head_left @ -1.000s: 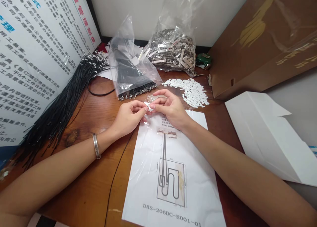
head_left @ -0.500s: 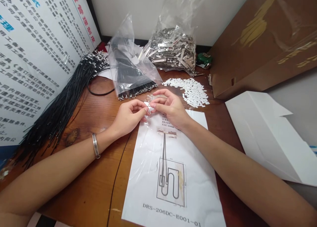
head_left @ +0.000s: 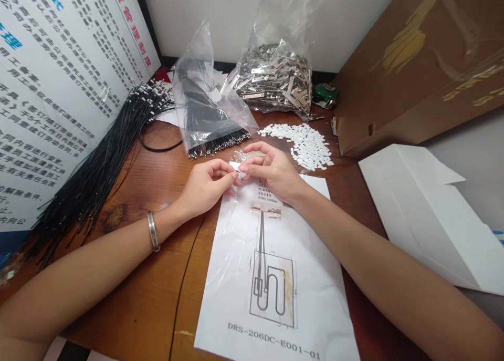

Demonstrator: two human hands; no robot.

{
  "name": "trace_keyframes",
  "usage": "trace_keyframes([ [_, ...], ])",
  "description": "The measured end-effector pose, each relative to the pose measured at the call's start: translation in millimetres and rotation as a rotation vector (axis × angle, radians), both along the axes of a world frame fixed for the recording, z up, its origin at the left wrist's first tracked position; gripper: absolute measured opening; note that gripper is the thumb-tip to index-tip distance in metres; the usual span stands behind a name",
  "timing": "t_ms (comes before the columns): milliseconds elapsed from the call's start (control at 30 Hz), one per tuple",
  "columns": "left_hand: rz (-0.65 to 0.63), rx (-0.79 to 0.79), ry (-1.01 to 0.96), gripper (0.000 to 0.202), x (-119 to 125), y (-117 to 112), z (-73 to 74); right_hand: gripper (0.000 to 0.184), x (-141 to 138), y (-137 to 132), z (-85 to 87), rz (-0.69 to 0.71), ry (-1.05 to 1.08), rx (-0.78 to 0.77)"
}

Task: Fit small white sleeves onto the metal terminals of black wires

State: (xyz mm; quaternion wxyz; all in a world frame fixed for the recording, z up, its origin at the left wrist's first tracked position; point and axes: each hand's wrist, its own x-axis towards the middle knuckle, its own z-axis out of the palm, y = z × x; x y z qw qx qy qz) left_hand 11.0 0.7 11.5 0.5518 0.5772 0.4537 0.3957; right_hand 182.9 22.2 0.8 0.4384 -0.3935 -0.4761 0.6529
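Note:
Over the top of a printed drawing sheet [head_left: 232,298], my two hands meet with their fingertips almost touching. My left hand [head_left: 208,186] is closed in a pinch, thumb against the index finger. Thumb and index finger of my right hand [head_left: 271,173] also pinch together, its other fingers curled loosely above. Whatever lies between the fingertips is too small and hidden to name; a bit of white shows there. Just beyond my right hand lies a pile of small white pieces [head_left: 309,145]. Behind my left hand is a clear bag of black wires [head_left: 202,109] with bare metal ends.
A large bundle of black wires [head_left: 98,156] lies at the left against a printed board [head_left: 74,61]. At the back stands a clear bag of metal strips [head_left: 271,82] beside a green object [head_left: 325,95]. A brown box [head_left: 394,82] and folded white card [head_left: 421,208] are at the right.
The fingertips have shifted very slightly, and more white shows between them. Both hands otherwise keep their place and their pinch.

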Motion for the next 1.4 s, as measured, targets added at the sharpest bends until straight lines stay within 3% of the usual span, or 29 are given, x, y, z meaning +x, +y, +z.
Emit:
trace_keyframes([
  [667,0.043,-0.018,-0.021,0.020,-1,0,-0.3,0.041,-3,1,-7.0,-0.045,-0.018,0.069],
  [900,-0.018,-0.018,0.092,0.026,-4,-1,-1.1,0.035,0,8,-12.4,-0.414,0.121,0.023],
  [1033,-0.032,-0.015,0.098,0.029,-5,-1,-1.6,0.035,6,17,-14.8,-0.678,0.180,0.021],
  [1200,-0.047,-0.036,0.082,0.026,-5,-2,-0.6,0.033,12,23,-13.1,-0.902,0.180,0.062],
  [1300,-0.066,-0.109,0.060,0.025,-5,0,2.8,0.030,10,21,-11.5,-0.934,0.169,0.084],
  [1400,-0.104,-0.201,0.058,0.022,-10,6,14.5,0.028,3,16,-10.7,-0.844,0.136,0.104],
])
